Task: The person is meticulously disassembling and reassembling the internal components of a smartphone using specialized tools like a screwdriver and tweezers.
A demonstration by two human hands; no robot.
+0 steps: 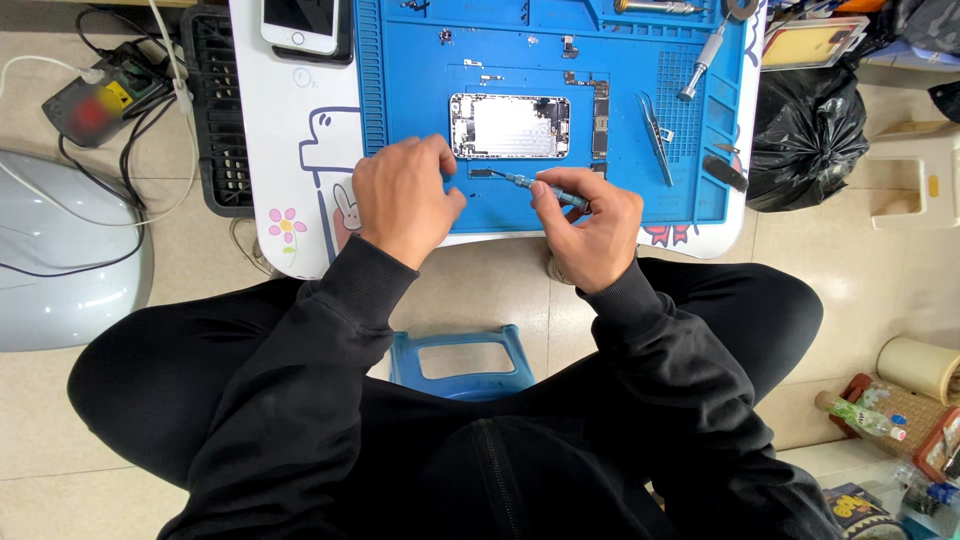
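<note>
2 hands at work: blue screwdriver (545, 187) is pinched in right hand (590, 225), left hand (402, 195) curled closed beside opened phone (509, 126)

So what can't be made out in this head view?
- The small dark part under the screwdriver tip: too small to identify.
- Left hand fingertips: curled under, so contact with the blue mat is hidden.
- White phone: cut off by the top edge.
- Screws inside the opened phone: too small.
</note>
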